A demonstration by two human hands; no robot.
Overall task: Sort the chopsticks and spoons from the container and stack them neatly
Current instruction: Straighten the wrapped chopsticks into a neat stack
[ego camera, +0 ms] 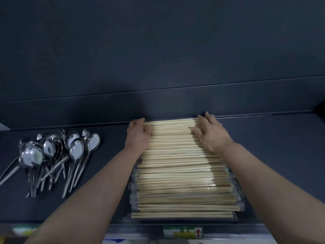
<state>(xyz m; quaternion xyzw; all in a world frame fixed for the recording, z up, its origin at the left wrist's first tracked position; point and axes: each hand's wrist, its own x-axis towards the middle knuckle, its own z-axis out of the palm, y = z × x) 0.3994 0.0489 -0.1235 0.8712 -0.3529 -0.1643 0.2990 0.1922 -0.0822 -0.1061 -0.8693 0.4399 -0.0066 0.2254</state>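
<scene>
Head view: two hands at the far end of a chopstick stack

Head view, looking down along both bare forearms onto a dark desk (281,155). Centre: the chopsticks (184,173), pale wooden sticks lying crosswise, side by side and in layers, forming a long stack that runs from the near edge of the desk to the raised ledge (70,111) at its back. Clear plastic wrappers (133,191) show along the left and right ends of the nearer sticks. Left hand (138,136): set at the left ends of the farthest chopsticks, fingers bent around those ends, thumb lying on top of the sticks; it grips them. Right hand (211,134): laid on the right ends of the same far chopsticks, fingers nearly straight and slightly spread, pointing toward the ledge, thumb stretched inward across the sticks; it presses flat and clasps nothing. The two hands face each other across the width of the stack. Left of the stack, well apart from it: the spoons (58,152), shiny metal, gathered in a loose overlapping heap with bowls toward the back and handles fanning toward the near edge; neither hand touches them. Behind the desk: a dark wall (158,50) above the ledge. Below the near edge of the desk: a small label (182,232) in green and yellow with a red arrow pointing up; its print is too blurred to read
</scene>
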